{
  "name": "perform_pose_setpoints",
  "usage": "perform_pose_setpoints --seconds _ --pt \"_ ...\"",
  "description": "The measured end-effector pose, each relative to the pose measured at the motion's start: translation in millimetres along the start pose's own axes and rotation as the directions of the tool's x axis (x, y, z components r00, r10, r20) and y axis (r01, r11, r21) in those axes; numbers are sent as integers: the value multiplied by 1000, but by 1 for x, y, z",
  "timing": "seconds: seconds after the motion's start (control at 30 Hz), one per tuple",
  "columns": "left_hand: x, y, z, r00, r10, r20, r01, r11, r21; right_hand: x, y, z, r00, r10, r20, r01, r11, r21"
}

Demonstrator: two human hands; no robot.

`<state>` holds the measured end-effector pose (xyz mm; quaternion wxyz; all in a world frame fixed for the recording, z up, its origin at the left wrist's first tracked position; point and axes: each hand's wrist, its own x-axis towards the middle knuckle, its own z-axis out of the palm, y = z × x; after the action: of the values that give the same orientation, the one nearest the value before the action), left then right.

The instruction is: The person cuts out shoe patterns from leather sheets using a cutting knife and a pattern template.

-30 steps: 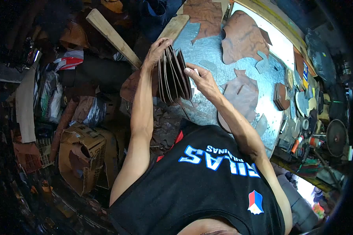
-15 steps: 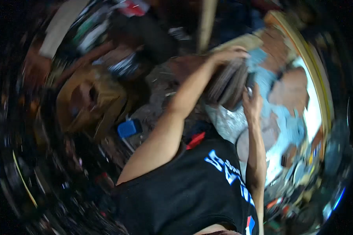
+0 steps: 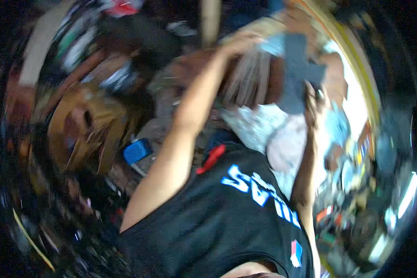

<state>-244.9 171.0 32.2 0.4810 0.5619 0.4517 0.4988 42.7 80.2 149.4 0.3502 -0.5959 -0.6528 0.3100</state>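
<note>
My left hand [image 3: 245, 42], blurred, grips the upper edge of a fanned stack of brown and grey flat pieces [image 3: 250, 78]. My right hand [image 3: 316, 104] is closed at the lower right edge of a dark grey flat piece [image 3: 294, 69], its fingertips pointing up. That dark piece lies just right of the stack and has a smaller part jutting out to the right. Under both are a pale blue and white covering [image 3: 257, 123] and a round pale piece [image 3: 287, 143]. Motion blur hides fine detail of the fingers.
A wooden edge [image 3: 356, 55] curves along the right side. A torn brown carton or bag [image 3: 85, 125] and a blue box-like object [image 3: 137, 150] are at the left. Mixed small items [image 3: 343, 208] lie at the lower right. A wooden post [image 3: 210, 21] stands at the top.
The whole view has shifted, so most things appear further left. The stack now looks more spread open, and the dark grey piece by my right hand shows its broad face.
</note>
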Motion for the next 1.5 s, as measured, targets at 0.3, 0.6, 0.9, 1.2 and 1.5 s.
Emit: perform_pose_setpoints --seconds 0.3,0.6,0.9,1.2,1.5 --pt "-9 11 -4 989 -145 34 148 979 -137 28 95 4 932 175 -318 -125 978 169" --pt "-2 4 5 997 -69 -28 67 996 -53 -61 14 68 963 -250 105 251 968 3" --pt "0 0 4 997 55 -50 -51 997 64 -57 -5 86 948 -128 293 140 990 -20" --pt "-6 11 4 996 -78 -42 77 997 -11 -64 10 95 944 -242 225 258 965 -44" --pt "-2 13 11 996 -54 -75 62 992 106 -72 17 103 960 -109 258 184 940 -286"
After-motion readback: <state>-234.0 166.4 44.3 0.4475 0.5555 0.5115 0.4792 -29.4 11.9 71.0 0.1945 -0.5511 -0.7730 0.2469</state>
